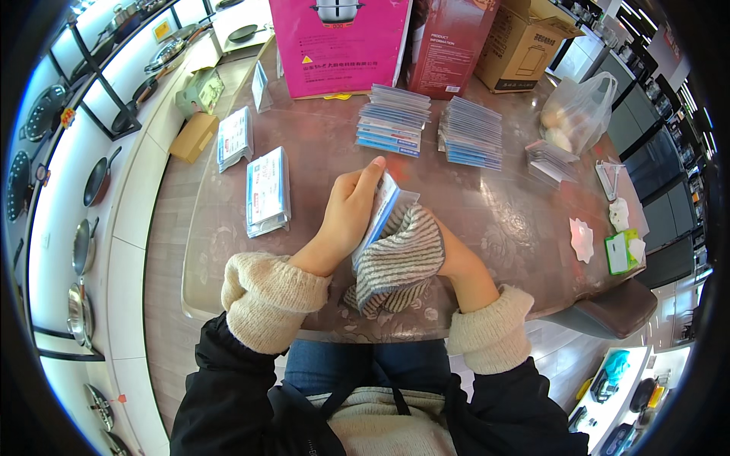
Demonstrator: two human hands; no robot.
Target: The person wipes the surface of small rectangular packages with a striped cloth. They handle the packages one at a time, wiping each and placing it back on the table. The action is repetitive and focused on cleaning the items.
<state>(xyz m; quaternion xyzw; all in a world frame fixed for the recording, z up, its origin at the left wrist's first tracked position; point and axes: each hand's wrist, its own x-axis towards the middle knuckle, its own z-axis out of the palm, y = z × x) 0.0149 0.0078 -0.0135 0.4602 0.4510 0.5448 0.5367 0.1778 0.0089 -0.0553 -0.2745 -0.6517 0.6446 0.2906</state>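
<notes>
My left hand (349, 208) grips a clear plastic sign holder (385, 206) with a blue-and-white printed card inside, tilted above the table. A grey-and-cream striped cloth (402, 259) is in my right hand (450, 248), bunched against the holder's right side; the cloth hides those fingers. To the left of my hands lies a near stack of similar holders (267, 191), with another stack (234, 137) behind it. Beyond my hands are a fanned row of holders (393, 119) and, to its right, a second row (470, 134).
On the table (513, 228), a pink box (342, 51), a red box (450, 51) and an opened cardboard box (513, 51) line the back. At right are a plastic bag (579, 114), smaller holders (550, 162), crumpled tissue (619, 215) and a green pack (621, 251). Pan shelves (108, 176) run along the left.
</notes>
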